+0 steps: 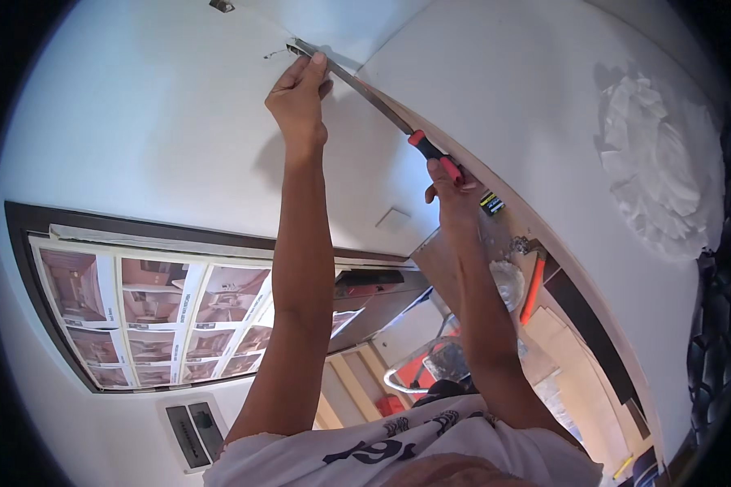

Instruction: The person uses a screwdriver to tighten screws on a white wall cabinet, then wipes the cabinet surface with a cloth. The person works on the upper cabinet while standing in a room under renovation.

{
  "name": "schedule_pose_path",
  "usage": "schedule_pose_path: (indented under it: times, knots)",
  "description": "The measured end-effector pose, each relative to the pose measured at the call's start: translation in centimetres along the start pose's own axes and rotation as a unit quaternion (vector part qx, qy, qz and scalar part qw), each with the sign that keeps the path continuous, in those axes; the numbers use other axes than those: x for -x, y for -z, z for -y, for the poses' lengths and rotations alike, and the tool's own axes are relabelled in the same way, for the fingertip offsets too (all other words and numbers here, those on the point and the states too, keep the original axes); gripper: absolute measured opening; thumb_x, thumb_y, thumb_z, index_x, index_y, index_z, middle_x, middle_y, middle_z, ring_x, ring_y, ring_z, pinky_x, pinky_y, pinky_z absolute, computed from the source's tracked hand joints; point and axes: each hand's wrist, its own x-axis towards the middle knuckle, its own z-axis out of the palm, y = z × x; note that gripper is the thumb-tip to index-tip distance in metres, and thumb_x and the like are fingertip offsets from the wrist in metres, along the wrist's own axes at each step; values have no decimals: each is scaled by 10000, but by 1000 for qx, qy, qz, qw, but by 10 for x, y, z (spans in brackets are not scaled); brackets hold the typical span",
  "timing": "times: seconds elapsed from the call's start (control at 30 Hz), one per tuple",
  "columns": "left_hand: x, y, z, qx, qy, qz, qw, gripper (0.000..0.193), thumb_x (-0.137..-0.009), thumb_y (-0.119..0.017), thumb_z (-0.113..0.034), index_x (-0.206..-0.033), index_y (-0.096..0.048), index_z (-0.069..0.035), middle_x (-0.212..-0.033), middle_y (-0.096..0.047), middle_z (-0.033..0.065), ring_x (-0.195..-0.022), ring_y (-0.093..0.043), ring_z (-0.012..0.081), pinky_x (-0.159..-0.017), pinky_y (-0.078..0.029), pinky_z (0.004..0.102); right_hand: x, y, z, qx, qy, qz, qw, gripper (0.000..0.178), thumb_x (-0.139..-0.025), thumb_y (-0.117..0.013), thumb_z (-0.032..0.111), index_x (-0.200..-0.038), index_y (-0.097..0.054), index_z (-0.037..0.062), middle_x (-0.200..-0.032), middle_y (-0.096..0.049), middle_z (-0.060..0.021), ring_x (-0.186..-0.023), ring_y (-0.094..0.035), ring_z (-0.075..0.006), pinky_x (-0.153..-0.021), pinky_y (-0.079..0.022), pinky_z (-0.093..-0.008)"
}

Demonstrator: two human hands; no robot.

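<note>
A long grey file (369,96) with a red and black handle slants across the upper middle of the view. My right hand (456,199) is closed round its handle. Farther up, my left hand (299,101) pinches the blade close to its far tip. That tip lies at a small dark cutout (292,49) in the white ceiling panel (195,122), and my left fingers partly cover the spot. Whether the blade sits inside the cutout or only against its edge, I cannot tell.
A hammer with an orange handle (533,290) and a small black and yellow box (491,203) rest on the wooden ledge at right. White crumpled plastic (654,170) hangs beyond. Picture sheets (150,288) fill a dark frame at left. A second opening (222,6) shows at the top.
</note>
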Motion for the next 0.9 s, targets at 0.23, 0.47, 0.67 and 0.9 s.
schedule_pose_path:
  times: [0.23,0.47,0.67,0.9]
  knots:
    - [2,-3,2,-24,-9,2,1000,376,-862,-762,-170,-1109,-643,88,-940,-700,110,-836,-669,181,-756,-579,345,-4,3,-18,-45,2,-8,999,235,-851,-776,182,-998,-638,61,-843,-610,-16,-645,-537,-95,-431,-473,-254]
    - [4,-2,2,-54,-4,-24,998,323,-882,-739,-162,-1091,-655,70,-941,-697,110,-827,-673,187,-710,-589,353,-5,-5,-16,-4,-75,-45,996,272,-848,-774,147,-1048,-601,84,-852,-594,10,-562,-490,-57,-396,-414,-233]
    - [3,-2,7,-63,-39,-16,997,304,-876,-746,-171,-1037,-669,76,-895,-695,114,-774,-673,192,-658,-594,345,0,-14,0,54,-72,-79,993,230,-848,-775,167,-980,-609,78,-798,-571,16,-523,-449,-38,-384,-360,-208]
    - [1,-8,4,-12,-34,4,999,312,-847,-769,-163,-994,-681,98,-817,-687,106,-716,-657,169,-602,-561,305,1,-10,-1,61,-31,-36,997,192,-846,-785,193,-829,-628,85,-689,-533,41,-510,-423,-33,-375,-308,-222]
